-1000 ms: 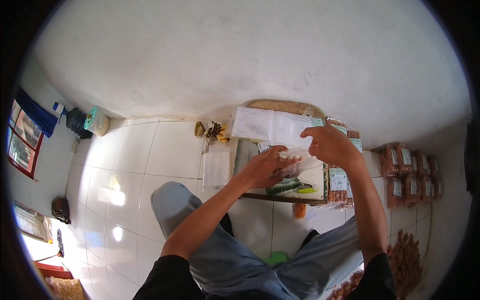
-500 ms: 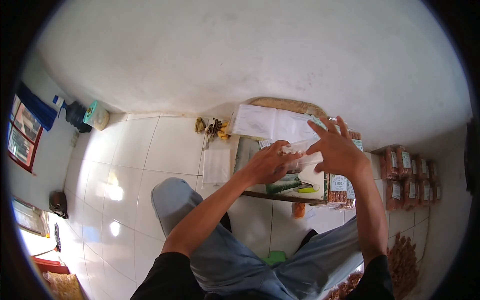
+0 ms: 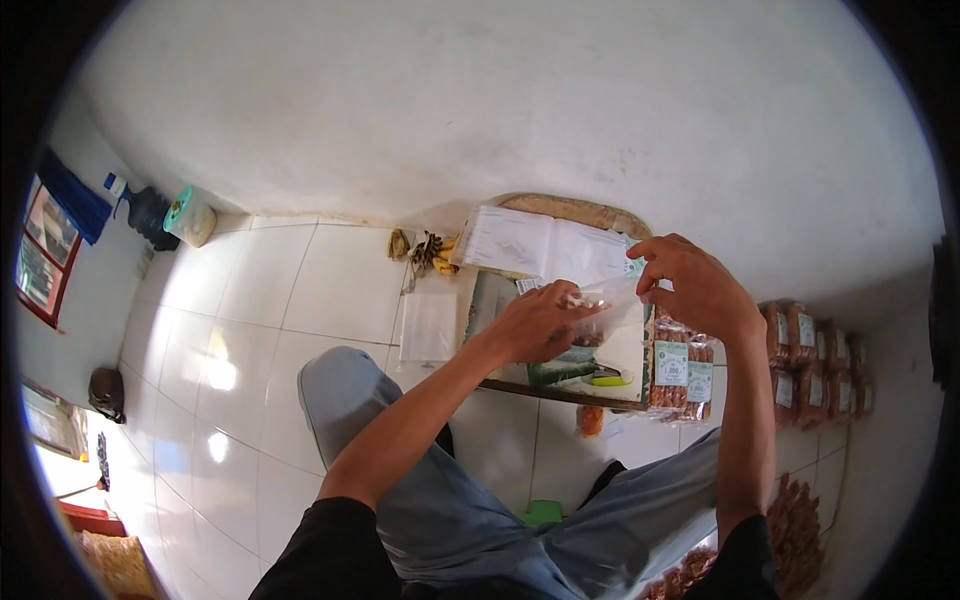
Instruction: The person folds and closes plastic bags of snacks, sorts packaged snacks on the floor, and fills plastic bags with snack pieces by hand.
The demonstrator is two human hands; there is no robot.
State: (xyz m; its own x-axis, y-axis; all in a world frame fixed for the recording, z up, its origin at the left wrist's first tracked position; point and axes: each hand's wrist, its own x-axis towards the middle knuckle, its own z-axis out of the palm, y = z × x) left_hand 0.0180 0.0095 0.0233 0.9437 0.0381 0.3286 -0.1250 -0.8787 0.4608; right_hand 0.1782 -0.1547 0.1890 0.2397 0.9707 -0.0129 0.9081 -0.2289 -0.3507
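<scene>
Clear bag (image 3: 614, 293) | left fingers (image 3: 560, 303) gripping, right fingers (image 3: 652, 264) pinching its end — labelled packs (image 3: 671, 364), lime tool (image 3: 609, 381) nearby

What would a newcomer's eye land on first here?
Most likely the left hand, holding a clear plastic bag right of the picture's middle, with the right hand at the bag's other end. After that, perhaps the labelled reddish-brown packets stacked at the far right, or the turquoise-lidded tub at the upper left.
</scene>
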